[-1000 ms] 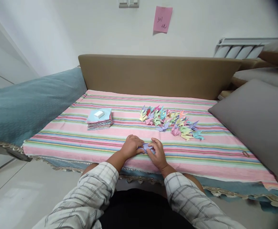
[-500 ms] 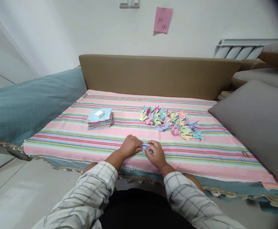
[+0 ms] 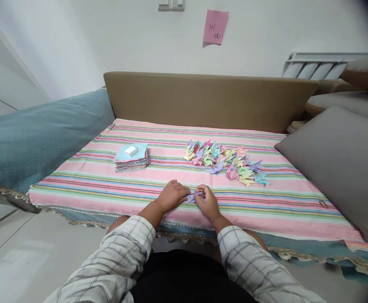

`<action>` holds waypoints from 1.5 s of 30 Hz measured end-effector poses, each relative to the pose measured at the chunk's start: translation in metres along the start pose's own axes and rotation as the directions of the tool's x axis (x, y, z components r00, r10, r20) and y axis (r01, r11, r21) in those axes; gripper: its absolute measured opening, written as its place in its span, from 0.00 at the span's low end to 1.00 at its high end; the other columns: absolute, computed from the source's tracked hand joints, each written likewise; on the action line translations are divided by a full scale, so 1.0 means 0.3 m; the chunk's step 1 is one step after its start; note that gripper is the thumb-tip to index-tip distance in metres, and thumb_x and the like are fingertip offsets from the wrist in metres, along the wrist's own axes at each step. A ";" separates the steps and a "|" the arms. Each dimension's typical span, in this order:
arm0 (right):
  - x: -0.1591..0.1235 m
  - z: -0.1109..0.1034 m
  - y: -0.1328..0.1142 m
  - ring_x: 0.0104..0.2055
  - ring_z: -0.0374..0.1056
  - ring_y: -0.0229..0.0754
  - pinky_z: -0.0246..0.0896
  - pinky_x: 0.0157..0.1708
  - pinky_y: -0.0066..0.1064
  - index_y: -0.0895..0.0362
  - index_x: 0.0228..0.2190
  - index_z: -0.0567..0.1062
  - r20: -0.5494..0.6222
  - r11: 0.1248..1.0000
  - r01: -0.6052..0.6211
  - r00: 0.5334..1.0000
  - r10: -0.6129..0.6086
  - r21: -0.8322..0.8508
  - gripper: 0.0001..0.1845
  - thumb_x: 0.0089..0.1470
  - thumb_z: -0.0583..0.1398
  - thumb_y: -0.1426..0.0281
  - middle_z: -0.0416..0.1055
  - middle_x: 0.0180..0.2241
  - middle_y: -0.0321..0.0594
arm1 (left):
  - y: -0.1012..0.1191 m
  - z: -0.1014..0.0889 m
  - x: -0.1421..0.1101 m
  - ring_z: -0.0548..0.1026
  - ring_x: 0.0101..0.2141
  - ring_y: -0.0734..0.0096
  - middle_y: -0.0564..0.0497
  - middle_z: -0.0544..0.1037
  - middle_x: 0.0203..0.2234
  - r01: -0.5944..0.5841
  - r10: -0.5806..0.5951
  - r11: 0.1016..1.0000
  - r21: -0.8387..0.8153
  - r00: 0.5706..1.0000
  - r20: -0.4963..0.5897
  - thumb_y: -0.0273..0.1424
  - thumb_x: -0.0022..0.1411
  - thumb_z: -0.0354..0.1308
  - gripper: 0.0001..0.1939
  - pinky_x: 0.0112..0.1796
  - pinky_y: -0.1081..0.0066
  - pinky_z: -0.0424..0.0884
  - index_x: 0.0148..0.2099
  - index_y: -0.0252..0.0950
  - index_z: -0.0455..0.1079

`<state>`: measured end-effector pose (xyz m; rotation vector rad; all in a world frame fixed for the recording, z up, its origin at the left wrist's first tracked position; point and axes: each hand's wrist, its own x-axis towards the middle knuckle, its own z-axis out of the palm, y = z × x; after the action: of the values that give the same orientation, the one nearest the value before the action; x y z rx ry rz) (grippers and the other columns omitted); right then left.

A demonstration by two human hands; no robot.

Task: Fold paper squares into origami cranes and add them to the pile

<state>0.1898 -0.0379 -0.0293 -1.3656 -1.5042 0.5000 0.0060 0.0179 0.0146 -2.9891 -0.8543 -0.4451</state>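
Note:
A small folded piece of purple origami paper [image 3: 190, 197] lies low on the striped cloth, between my two hands. My left hand [image 3: 173, 196] presses on its left end with the fingers held together. At its right end my right hand [image 3: 207, 203] pinches the paper between thumb and fingers. The fingers hide part of the folds. Beyond my hands lies a cluster of folded paper cranes [image 3: 208, 156] in many colours. To the left sits a stack of square paper [image 3: 131, 163] with a white block [image 3: 131, 150] on top.
The striped cloth [image 3: 86, 189] covers the sofa seat, with a brown backrest [image 3: 203, 101] behind. A blue-covered armrest [image 3: 51, 134] stands left, a grey cushion [image 3: 338, 168] right. Near the cushion lies a small brown loop [image 3: 324, 204]. A pink note [image 3: 215, 27] hangs on the wall.
The fingers of my right hand have shifted on the purple paper and its right end is now pinched. My left hand stays almost in place. The other things have not moved.

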 end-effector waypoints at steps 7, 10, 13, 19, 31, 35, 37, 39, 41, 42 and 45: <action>0.029 -0.006 -0.044 0.31 0.67 0.39 0.62 0.33 0.30 0.56 0.39 0.69 0.086 0.988 -0.125 0.987 0.133 -0.092 0.16 0.47 0.58 0.63 0.71 0.33 0.38 | 0.011 -0.011 0.008 0.71 0.44 0.63 0.48 0.75 0.47 -0.032 0.030 0.998 0.046 0.999 0.029 0.37 0.63 0.51 0.15 0.47 0.61 0.58 0.51 0.42 0.68; 0.030 -0.018 -0.075 0.32 0.67 0.40 0.59 0.33 0.30 0.55 0.36 0.71 0.104 0.972 -0.165 0.977 0.184 -0.170 0.13 0.48 0.57 0.63 0.72 0.34 0.37 | 0.021 -0.023 0.006 0.70 0.45 0.62 0.48 0.73 0.49 -0.015 0.015 1.000 0.027 1.000 0.022 0.36 0.62 0.53 0.19 0.47 0.62 0.60 0.55 0.41 0.63; 0.033 -0.028 -0.093 0.34 0.66 0.40 0.58 0.33 0.30 0.55 0.35 0.71 0.139 0.955 -0.200 0.962 0.233 -0.217 0.11 0.48 0.55 0.66 0.72 0.35 0.38 | 0.034 -0.027 -0.004 0.68 0.47 0.61 0.46 0.71 0.51 0.017 -0.017 1.000 0.019 1.000 -0.004 0.37 0.61 0.54 0.18 0.49 0.58 0.59 0.52 0.39 0.65; 0.060 -0.041 -0.096 0.31 0.65 0.39 0.55 0.31 0.28 0.55 0.34 0.73 0.226 0.925 -0.242 0.923 0.312 -0.292 0.10 0.47 0.56 0.69 0.72 0.31 0.36 | 0.055 -0.015 -0.025 0.63 0.53 0.58 0.50 0.67 0.55 0.065 -0.061 0.996 0.053 0.995 -0.075 0.37 0.60 0.54 0.09 0.56 0.47 0.48 0.39 0.43 0.73; 0.084 -0.058 -0.085 0.29 0.66 0.37 0.54 0.28 0.26 0.55 0.30 0.74 0.263 0.924 -0.199 0.920 0.291 -0.326 0.06 0.46 0.58 0.71 0.72 0.27 0.34 | 0.059 -0.004 -0.038 0.65 0.51 0.58 0.52 0.71 0.52 0.110 -0.109 0.994 0.007 0.990 -0.090 0.38 0.61 0.54 0.09 0.55 0.45 0.47 0.38 0.46 0.75; 0.082 -0.042 -0.076 0.36 0.68 0.40 0.60 0.36 0.29 0.54 0.33 0.76 0.265 0.938 -0.031 0.956 0.129 -0.344 0.10 0.48 0.57 0.74 0.73 0.33 0.38 | 0.057 0.003 -0.042 0.69 0.48 0.60 0.50 0.72 0.51 0.158 -0.162 0.986 -0.055 0.984 -0.069 0.36 0.60 0.55 0.10 0.53 0.48 0.55 0.42 0.45 0.74; 0.082 -0.035 -0.078 0.39 0.68 0.41 0.61 0.39 0.30 0.52 0.36 0.77 0.291 0.938 0.032 0.954 0.074 -0.346 0.12 0.49 0.57 0.75 0.74 0.36 0.39 | 0.052 0.011 -0.046 0.70 0.48 0.60 0.47 0.72 0.50 0.167 -0.178 0.978 -0.125 0.981 -0.080 0.36 0.59 0.57 0.12 0.51 0.54 0.60 0.44 0.42 0.73; 0.082 -0.032 -0.086 0.41 0.69 0.42 0.61 0.40 0.31 0.51 0.37 0.77 0.320 0.927 0.081 0.946 0.044 -0.366 0.14 0.51 0.56 0.75 0.74 0.38 0.39 | 0.048 0.022 -0.050 0.71 0.48 0.61 0.45 0.74 0.49 0.187 -0.212 0.961 -0.205 0.971 -0.110 0.36 0.58 0.57 0.12 0.49 0.59 0.64 0.44 0.39 0.73; 0.083 -0.032 -0.096 0.41 0.69 0.43 0.61 0.39 0.30 0.51 0.39 0.78 0.344 0.908 0.116 0.939 0.032 -0.402 0.15 0.52 0.56 0.75 0.74 0.39 0.40 | 0.046 0.030 -0.054 0.72 0.46 0.62 0.46 0.76 0.45 0.247 -0.292 0.929 -0.274 0.946 -0.138 0.35 0.59 0.56 0.11 0.47 0.62 0.66 0.43 0.38 0.72; 0.083 -0.033 -0.100 0.41 0.69 0.43 0.61 0.39 0.30 0.50 0.39 0.78 0.352 0.899 0.127 0.935 0.032 -0.420 0.15 0.53 0.56 0.75 0.74 0.39 0.40 | 0.047 0.031 -0.054 0.73 0.44 0.63 0.46 0.77 0.43 0.294 -0.348 0.906 -0.305 0.927 -0.140 0.35 0.59 0.55 0.10 0.45 0.63 0.67 0.42 0.38 0.71; 0.085 -0.036 -0.109 0.40 0.69 0.44 0.61 0.37 0.30 0.50 0.40 0.78 0.379 0.878 0.155 0.925 0.033 -0.453 0.15 0.54 0.55 0.73 0.74 0.38 0.41 | 0.050 0.019 -0.048 0.75 0.38 0.66 0.50 0.78 0.38 0.456 -0.520 0.809 -0.372 0.850 -0.087 0.32 0.59 0.53 0.10 0.38 0.69 0.69 0.44 0.38 0.68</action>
<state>0.1864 -0.0270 0.0119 -1.6546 -2.0842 0.3750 0.0035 -0.0019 0.0065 -2.8985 -1.6963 -0.9528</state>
